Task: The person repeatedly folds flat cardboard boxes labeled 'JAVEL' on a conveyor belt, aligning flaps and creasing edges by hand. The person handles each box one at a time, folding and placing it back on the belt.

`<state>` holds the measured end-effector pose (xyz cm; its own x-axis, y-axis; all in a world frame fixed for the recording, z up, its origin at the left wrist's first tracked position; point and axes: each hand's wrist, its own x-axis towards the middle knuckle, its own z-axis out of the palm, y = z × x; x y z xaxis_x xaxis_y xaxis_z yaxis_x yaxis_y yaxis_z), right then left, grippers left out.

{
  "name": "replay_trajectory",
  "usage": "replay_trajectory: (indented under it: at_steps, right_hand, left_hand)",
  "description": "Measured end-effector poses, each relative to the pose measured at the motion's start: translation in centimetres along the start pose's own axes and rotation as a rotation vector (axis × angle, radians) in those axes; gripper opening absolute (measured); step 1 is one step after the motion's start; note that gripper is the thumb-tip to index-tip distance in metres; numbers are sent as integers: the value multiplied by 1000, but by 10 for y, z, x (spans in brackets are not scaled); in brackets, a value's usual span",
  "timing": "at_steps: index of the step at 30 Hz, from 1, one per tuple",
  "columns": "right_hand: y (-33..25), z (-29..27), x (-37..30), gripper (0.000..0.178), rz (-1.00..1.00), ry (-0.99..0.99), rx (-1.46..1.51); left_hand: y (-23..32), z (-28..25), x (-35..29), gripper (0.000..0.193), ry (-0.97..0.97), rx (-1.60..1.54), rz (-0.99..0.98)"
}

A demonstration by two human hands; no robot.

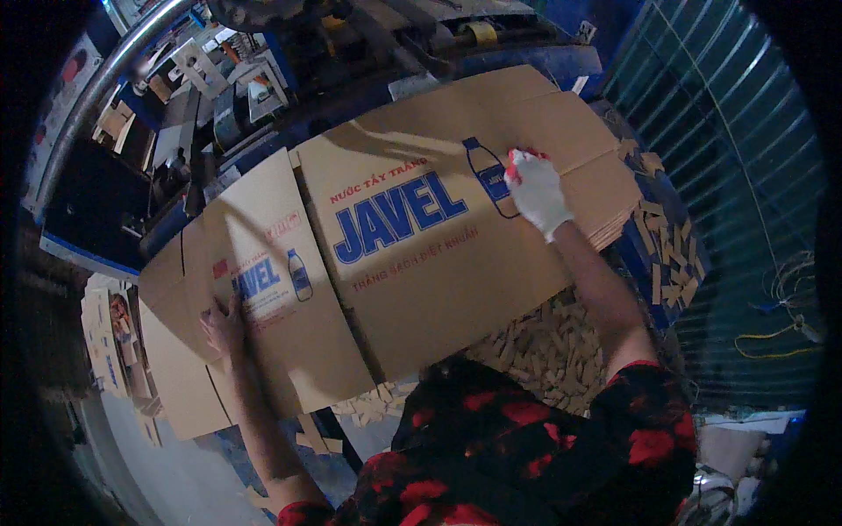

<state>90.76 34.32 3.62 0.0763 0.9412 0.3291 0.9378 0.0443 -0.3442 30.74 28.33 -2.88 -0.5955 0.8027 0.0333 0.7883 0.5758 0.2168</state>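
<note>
Your red-black shirt (535, 438) | flat cardboard (447, 298): looks light, stiff; hold its edges | left hand (226, 330): fingers spread on it | gloved right hand (538, 195): curled, can't tell if gripping

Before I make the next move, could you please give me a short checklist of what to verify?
1. Left hand on the cardboard sheet: ok, on its left part.
2. Right hand at the sheet: ok, beside the larger printed bottle.
3. Both hands gloved: not ok; only the right wears a white glove.
4. Printed side facing up: ok.
5. Area near the sheet free of cardboard scraps: not ok.
6. Machinery beyond stopped: cannot tell.
</note>
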Motion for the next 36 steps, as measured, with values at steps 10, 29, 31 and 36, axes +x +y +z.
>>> replay_trajectory:
  at_steps: [10, 29, 31, 36]
  right_hand:
    - [-39, 17, -3, 26, 35, 77, -449]
    - [-42, 15, -10, 39, -279, 200, -250]
    - [-54, -17, -47, 44, -426, 148, -229]
    - [-51, -61, -113, 49, -442, -195, -245]
  left_hand:
    - [19, 0, -19, 68, 132, 52, -36]
    - [1, -16, -23, 69, 73, -69, 153]
    - [-19, -19, -48, 77, 6, -291, 314]
    - [-7, -88, -180, 95, -192, -30, 740]
